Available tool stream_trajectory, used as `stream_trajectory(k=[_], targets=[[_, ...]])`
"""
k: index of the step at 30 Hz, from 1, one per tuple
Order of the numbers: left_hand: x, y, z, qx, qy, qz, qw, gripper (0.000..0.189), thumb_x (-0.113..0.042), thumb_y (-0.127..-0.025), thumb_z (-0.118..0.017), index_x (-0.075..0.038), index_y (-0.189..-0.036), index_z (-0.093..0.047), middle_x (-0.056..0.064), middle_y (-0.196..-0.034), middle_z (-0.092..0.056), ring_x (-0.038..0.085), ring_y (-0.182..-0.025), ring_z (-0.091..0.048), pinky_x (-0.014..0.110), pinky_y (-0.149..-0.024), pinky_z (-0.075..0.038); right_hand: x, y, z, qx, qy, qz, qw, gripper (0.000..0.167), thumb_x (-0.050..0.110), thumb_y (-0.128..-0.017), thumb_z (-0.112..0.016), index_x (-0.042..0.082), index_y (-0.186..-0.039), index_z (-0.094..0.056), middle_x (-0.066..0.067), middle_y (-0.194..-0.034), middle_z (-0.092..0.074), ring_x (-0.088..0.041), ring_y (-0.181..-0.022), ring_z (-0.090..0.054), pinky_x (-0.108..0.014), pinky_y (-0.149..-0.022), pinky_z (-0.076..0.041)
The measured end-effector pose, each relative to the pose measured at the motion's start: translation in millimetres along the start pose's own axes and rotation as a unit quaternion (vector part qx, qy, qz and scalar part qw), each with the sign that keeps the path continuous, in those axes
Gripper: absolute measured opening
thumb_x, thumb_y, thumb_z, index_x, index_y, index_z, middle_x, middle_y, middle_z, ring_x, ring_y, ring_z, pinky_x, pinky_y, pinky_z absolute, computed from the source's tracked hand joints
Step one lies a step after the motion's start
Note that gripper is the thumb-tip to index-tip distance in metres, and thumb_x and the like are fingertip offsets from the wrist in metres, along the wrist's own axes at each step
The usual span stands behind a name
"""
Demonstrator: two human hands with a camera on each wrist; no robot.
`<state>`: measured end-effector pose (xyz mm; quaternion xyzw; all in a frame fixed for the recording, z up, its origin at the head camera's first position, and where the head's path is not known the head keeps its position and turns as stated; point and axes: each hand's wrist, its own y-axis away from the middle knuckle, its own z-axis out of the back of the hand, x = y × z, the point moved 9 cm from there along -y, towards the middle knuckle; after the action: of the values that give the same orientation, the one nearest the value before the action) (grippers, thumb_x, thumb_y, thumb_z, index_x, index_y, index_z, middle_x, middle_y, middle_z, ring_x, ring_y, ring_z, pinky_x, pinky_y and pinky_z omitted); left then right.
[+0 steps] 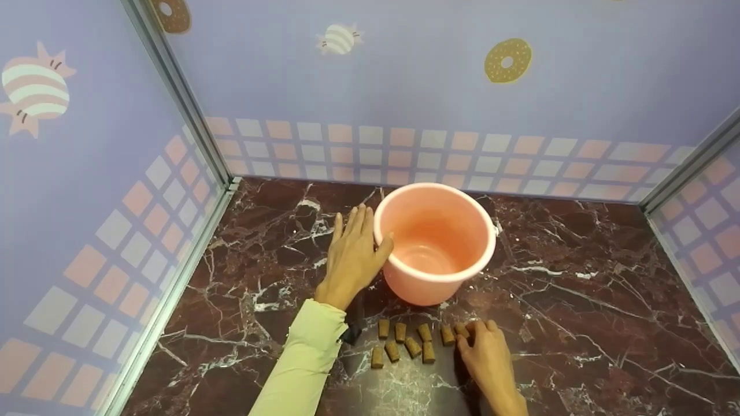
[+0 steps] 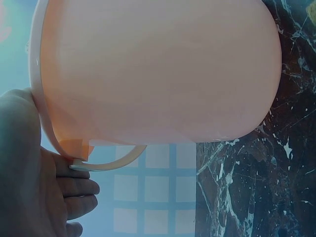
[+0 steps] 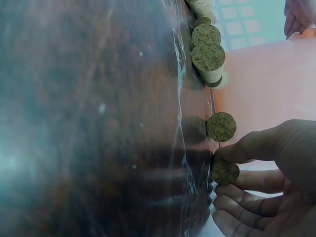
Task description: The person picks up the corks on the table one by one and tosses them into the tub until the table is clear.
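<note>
A pink bucket (image 1: 425, 293) with a pale rim stands upright, its mouth up. My left hand (image 1: 354, 254) holds its left side, thumb hooked over the rim and fingers stretched along the outside. In the left wrist view, the fingers (image 2: 79, 187) lie next to the bucket's handle (image 2: 116, 163). In front of the bucket, my right hand (image 1: 488, 358) pinches a cork stopper (image 3: 225, 172) between thumb and fingers, close over the tabletop. Another cork (image 3: 221, 127) lies just beside it. Several more tapered corks (image 1: 413, 346) lie in two loose rows to the left.
The dark red marbled tabletop (image 1: 578, 323) is bounded by a back wall (image 1: 404, 69) and side walls with candy and tile prints. Metal frame strips (image 1: 173, 86) run along the corners. The bucket's inside shows only its bare bottom.
</note>
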<state>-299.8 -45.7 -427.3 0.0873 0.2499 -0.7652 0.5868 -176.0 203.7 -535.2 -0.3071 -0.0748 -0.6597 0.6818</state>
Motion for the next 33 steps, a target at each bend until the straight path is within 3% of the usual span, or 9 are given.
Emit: stream_trajectory(k=[21,33], targets=[[0.5,-0.9,-1.0,0.004,-0.008,-0.002,1.0000,0.075,-0.046,-0.110,-0.046,0.009,-0.160,-0.033,0.024,-0.168,-0.029,0.035,-0.159,-0.023,0.047,-0.130,0.004,-3,-2.9,9,0.004,-0.020,-0.024,0.9995,0.016,-0.005,-0.082,-0.079,-0.005,-0.095,-0.069,-0.017,-0.086,-0.068,-0.040,-0.077,-0.069,-0.058,-0.070,-0.059],[0.3,-0.9,-1.6,0.017,-0.005,0.005,0.9998,0.077,-0.048,-0.110,-0.042,0.009,-0.161,-0.030,0.023,-0.169,-0.026,0.034,-0.159,-0.021,0.047,-0.130,0.005,-3,-6.6,20,0.000,-0.028,-0.011,0.9995,0.019,-0.007,-0.081,-0.080,-0.008,-0.098,-0.070,-0.020,-0.091,-0.070,-0.041,-0.082,-0.071,-0.058,-0.074,-0.061]])
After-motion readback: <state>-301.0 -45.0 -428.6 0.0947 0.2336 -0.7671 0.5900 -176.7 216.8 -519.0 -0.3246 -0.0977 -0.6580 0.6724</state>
